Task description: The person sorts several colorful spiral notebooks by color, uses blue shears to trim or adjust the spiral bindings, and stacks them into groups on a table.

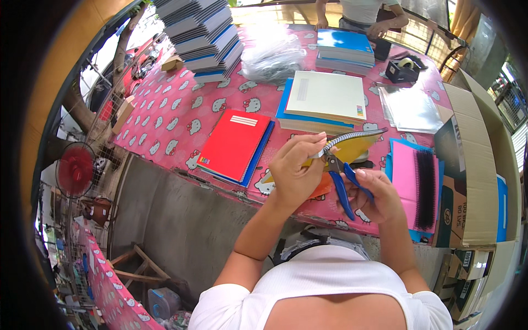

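My left hand is closed around a wire-bound notebook with a yellow cover. It is held tilted above the table's near edge, with its coil facing up. In my right hand is a pair of cutting pliers with blue handles. The jaws reach the end of the notebook's coil beside my left fingers; whether they are closed on the wire I cannot tell. Under my hands an orange sheet shows in part. To the left lie red notebooks over a blue one.
Cream-covered notebooks, a blue-topped stack, a tall notebook pile and clear plastic bags stand farther back. At right are plastic sheets, black coils on pink covers and a cardboard box. Another person's hand is across the table.
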The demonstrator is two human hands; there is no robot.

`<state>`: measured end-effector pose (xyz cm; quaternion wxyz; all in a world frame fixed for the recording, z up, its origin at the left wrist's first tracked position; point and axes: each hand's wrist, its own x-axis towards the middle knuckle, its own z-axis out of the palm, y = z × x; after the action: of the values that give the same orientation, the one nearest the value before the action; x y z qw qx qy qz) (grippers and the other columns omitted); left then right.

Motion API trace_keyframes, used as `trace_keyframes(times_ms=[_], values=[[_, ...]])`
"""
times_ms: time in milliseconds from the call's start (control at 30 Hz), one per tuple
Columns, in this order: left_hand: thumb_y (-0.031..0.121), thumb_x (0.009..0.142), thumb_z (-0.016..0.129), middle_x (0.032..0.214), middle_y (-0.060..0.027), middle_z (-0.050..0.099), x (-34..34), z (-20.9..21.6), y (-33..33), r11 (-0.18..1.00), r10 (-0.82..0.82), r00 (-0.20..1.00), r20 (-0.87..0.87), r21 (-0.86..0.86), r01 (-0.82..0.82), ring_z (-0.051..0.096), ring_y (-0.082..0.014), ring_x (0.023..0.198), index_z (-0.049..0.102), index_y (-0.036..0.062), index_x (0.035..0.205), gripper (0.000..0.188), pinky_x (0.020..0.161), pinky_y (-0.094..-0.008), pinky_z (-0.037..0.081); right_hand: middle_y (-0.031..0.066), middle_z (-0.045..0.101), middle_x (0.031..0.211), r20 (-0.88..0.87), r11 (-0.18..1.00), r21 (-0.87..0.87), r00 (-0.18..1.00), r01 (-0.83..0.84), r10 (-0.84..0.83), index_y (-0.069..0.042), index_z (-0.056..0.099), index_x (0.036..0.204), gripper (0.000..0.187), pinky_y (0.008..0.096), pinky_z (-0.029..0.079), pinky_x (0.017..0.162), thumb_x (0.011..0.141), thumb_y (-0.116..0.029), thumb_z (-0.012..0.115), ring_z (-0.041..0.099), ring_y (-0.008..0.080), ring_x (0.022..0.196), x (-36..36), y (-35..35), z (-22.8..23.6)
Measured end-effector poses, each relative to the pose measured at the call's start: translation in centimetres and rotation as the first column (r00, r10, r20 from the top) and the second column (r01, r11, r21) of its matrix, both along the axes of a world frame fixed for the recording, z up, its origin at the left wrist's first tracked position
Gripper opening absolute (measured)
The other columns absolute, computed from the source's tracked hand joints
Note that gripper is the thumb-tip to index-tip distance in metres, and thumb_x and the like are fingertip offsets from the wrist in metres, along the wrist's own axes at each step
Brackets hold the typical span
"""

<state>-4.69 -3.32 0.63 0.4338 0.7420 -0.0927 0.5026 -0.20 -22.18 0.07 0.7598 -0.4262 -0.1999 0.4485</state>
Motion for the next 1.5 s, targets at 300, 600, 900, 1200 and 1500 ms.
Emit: trace_keyframes(times_ms=[300,600,900,1200,1500], values=[[0.009,0.087,0.068,0.1,-0.0188,0.063,-3.6,-5.5,24.3,0.388,0.161,0.987,0.006,-0.92,-0.058,0.065,-0.0264,0.085,0.046,0.0007,0.089,0.024,0.073,-0.0424,0.057,0.0169,0.058,0.114,0.955,0.713,-0.193,-0.036,0.674,0.293,-0.003,0.06,0.113,0.042,0.0402,0.044,0.089,0.077,-0.021,0.073,0.055,0.0342,0.104,-1.1,-3.7,-14.6],[0.012,0.08,0.075,0.109,-0.0187,0.058,-8.1,-19.7,34.6,0.366,0.694,0.473,-0.543,-0.3,-0.881,0.058,-0.0318,0.101,0.047,-0.0053,0.119,0.052,0.089,-0.0459,0.047,0.0195,0.069,0.093,0.914,0.351,-0.248,0.338,0.903,-0.224,0.002,0.069,0.092,0.031,0.0383,0.05,0.079,0.081,-0.027,0.07,0.065,0.0307,0.087,24.0,3.9,-14.5],[0.029,0.075,0.076,0.136,-0.0135,0.047,-0.7,-9.1,4.8,0.947,0.208,0.446,-0.87,0.294,0.131,0.042,-0.0278,0.13,0.04,0.0075,0.138,0.076,0.11,-0.0521,0.021,0.0221,0.066,0.079,0.91,0.147,-0.413,0.404,0.899,0.089,0.007,0.062,0.095,0.038,0.0408,0.05,0.063,0.079,-0.026,0.073,0.066,0.0305,0.072,29.6,5.6,-13.6],[0.025,0.078,0.079,0.144,-0.0201,0.034,2.2,-4.4,9.9,0.933,0.069,0.888,-0.454,-0.287,-0.219,0.035,-0.0284,0.133,0.027,0.0071,0.145,0.086,0.109,-0.0421,0.03,0.0151,0.061,0.096,0.71,0.645,0.111,0.394,0.756,-0.584,0.004,0.048,0.107,0.028,0.0367,0.048,0.082,0.086,-0.01,0.062,0.061,0.0304,0.088,14.5,2.2,-7.4],[-0.001,0.082,0.067,0.12,-0.0113,0.058,-3.8,-2.8,10.0,0.832,-0.297,0.846,-0.443,-0.555,0.001,0.057,-0.0176,0.108,0.043,-0.0037,0.129,0.052,0.093,-0.0319,0.045,0.0161,0.052,0.119,0.854,0.92,-0.208,0.521,0.333,0.005,-0.001,0.041,0.128,0.049,0.0375,0.043,0.093,0.081,0.009,0.054,0.052,0.0291,0.113,9.2,1.6,-14.6]])
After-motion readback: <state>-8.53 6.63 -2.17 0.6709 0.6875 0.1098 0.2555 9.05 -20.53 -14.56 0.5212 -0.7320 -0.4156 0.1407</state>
